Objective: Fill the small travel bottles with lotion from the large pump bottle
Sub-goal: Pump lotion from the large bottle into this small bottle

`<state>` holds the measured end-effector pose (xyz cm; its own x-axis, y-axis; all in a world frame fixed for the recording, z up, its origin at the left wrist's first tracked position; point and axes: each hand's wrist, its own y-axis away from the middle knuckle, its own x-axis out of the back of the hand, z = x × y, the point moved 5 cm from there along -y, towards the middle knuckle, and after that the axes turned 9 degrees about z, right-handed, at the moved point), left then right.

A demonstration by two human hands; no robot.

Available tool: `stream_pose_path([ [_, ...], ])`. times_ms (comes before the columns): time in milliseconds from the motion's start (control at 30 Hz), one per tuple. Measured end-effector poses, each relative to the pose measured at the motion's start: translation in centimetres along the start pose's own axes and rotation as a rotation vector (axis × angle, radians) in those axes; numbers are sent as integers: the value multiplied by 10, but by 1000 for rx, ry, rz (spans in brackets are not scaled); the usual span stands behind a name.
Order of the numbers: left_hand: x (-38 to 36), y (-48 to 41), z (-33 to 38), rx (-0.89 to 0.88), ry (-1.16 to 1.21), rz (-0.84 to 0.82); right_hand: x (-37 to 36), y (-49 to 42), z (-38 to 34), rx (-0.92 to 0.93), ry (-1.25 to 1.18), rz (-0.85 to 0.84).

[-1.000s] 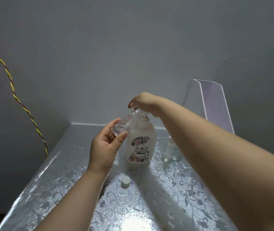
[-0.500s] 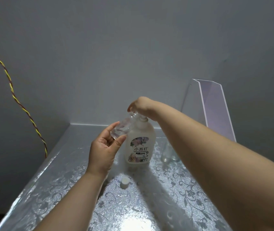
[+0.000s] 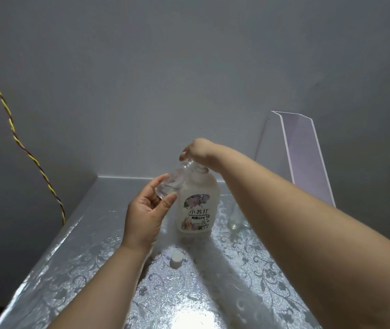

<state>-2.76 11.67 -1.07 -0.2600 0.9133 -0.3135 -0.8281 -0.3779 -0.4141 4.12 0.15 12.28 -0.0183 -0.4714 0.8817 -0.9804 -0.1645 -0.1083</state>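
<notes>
A large white pump bottle (image 3: 198, 205) with a flowered label stands upright at the back of the table. My right hand (image 3: 197, 151) sits on top of its pump head, fingers curled over it. My left hand (image 3: 148, 210) holds a small clear travel bottle (image 3: 173, 180), tilted, with its mouth up at the pump's spout. A white cap (image 3: 176, 257) lies loose on the table in front of the pump bottle. Another small clear bottle (image 3: 235, 217) stands to the right, half hidden behind my right forearm.
The table (image 3: 82, 269) has a shiny silver cloth with a floral pattern and meets grey walls at the back and left. A clear acrylic stand (image 3: 303, 162) leans at the back right. A yellow-and-brown twisted cord (image 3: 18, 138) hangs on the left wall.
My right hand has sunk slightly on the pump head. The left hand keeps the small bottle at the spout with little movement.
</notes>
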Motion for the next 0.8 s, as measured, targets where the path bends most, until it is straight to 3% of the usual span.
stream_pose_path([
  [800,-3,8,13,-15,1,59,1,8,-6,26,73,-35],
])
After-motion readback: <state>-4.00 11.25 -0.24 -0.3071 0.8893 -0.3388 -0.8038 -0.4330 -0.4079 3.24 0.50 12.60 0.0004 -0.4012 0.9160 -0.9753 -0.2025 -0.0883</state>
